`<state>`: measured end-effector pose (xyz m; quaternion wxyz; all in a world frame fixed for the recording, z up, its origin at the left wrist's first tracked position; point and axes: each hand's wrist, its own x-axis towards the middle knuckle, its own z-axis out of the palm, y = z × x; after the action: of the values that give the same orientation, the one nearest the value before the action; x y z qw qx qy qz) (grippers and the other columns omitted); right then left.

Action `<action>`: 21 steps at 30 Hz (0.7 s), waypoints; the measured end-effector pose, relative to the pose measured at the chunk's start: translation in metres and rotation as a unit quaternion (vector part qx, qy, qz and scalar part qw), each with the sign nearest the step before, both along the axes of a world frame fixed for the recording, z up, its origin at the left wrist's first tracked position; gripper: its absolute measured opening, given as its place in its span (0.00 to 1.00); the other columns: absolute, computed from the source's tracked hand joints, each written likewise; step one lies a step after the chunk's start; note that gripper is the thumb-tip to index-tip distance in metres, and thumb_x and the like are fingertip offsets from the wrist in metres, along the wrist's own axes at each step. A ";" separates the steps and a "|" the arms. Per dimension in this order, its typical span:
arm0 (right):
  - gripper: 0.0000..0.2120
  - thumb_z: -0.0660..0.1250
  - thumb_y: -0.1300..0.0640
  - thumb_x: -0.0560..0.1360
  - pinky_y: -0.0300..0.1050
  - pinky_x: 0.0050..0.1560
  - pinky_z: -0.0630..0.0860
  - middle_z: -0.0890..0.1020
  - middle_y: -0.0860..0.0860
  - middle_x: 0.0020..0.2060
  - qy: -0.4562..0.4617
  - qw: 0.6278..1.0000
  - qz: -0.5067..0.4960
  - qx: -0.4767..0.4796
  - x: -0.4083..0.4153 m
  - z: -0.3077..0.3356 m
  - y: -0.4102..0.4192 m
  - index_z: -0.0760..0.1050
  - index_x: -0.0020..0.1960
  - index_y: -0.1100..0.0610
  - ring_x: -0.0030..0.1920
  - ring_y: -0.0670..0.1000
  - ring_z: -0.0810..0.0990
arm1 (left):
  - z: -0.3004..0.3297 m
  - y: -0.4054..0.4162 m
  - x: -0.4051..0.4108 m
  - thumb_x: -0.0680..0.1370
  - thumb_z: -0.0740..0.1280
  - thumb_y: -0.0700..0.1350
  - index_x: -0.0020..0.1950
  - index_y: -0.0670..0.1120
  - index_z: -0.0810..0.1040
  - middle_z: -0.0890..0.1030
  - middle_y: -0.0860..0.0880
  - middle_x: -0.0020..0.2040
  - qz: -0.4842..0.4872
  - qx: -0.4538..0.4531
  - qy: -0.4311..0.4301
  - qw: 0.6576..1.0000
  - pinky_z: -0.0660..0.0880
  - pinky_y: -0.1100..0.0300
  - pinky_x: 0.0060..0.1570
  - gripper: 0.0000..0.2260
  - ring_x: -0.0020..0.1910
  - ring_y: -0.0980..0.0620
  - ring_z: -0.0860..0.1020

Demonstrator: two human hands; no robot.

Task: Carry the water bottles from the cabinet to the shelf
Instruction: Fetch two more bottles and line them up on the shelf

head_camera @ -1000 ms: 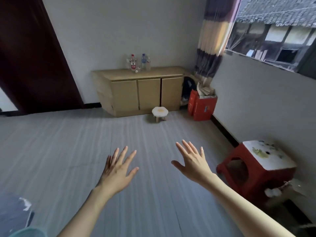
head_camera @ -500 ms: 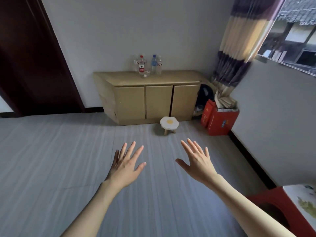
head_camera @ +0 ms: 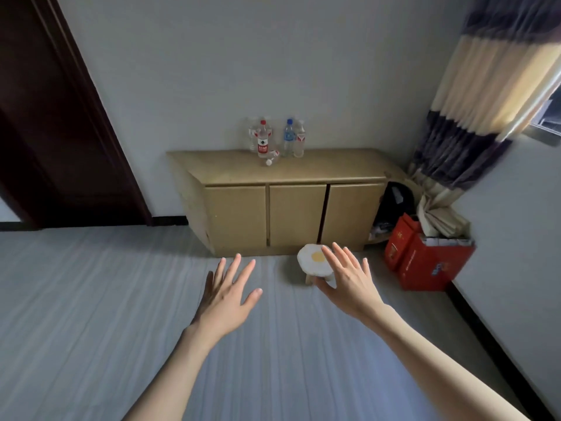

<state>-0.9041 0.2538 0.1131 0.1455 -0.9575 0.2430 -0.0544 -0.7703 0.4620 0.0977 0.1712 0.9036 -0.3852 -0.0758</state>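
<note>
Clear plastic water bottles [head_camera: 274, 138] are seen nearer than a second ago, on the tan wooden cabinet [head_camera: 291, 205] beyond both spread, empty hands, left hand [head_camera: 226, 294] and right hand [head_camera: 349, 281], so pickup is judged close.

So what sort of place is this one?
Probably a sparsely furnished room in a home: a low wooden cabinet against the wall, a striped curtain by a window, and a small egg-patterned stool.

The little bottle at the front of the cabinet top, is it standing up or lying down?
Lying down. The small bottle rests on its side on the cabinet, beside the upright red-capped bottle.
</note>
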 end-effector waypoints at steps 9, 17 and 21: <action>0.32 0.55 0.40 0.76 0.60 0.74 0.46 0.50 0.49 0.76 0.032 0.999 0.043 0.001 0.164 -0.001 -0.103 0.47 0.75 0.48 0.76 0.52 0.47 | -0.002 -0.087 0.145 0.66 0.39 0.69 0.74 0.57 0.46 0.41 0.51 0.76 0.039 0.003 0.019 0.999 0.43 0.49 0.72 0.37 0.74 0.49 0.39; 0.33 0.56 0.40 0.76 0.58 0.74 0.45 0.50 0.49 0.76 0.049 0.999 0.016 0.005 0.319 -0.023 -0.188 0.46 0.75 0.47 0.76 0.52 0.47 | -0.026 -0.174 0.311 0.70 0.43 0.68 0.74 0.57 0.46 0.42 0.50 0.76 0.025 -0.003 0.030 0.999 0.44 0.50 0.72 0.34 0.75 0.47 0.40; 0.32 0.55 0.41 0.76 0.58 0.74 0.45 0.49 0.49 0.76 0.051 0.999 -0.009 0.014 0.391 -0.021 -0.225 0.45 0.75 0.47 0.76 0.52 0.47 | -0.021 -0.216 0.401 0.70 0.45 0.66 0.74 0.56 0.48 0.44 0.49 0.77 0.004 -0.010 0.038 0.999 0.45 0.48 0.73 0.34 0.75 0.46 0.41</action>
<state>-0.5127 0.0290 0.0925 0.1458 -0.9546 0.2597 -0.0039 -0.3696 0.2465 0.0763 0.1946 0.9000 -0.3755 -0.1056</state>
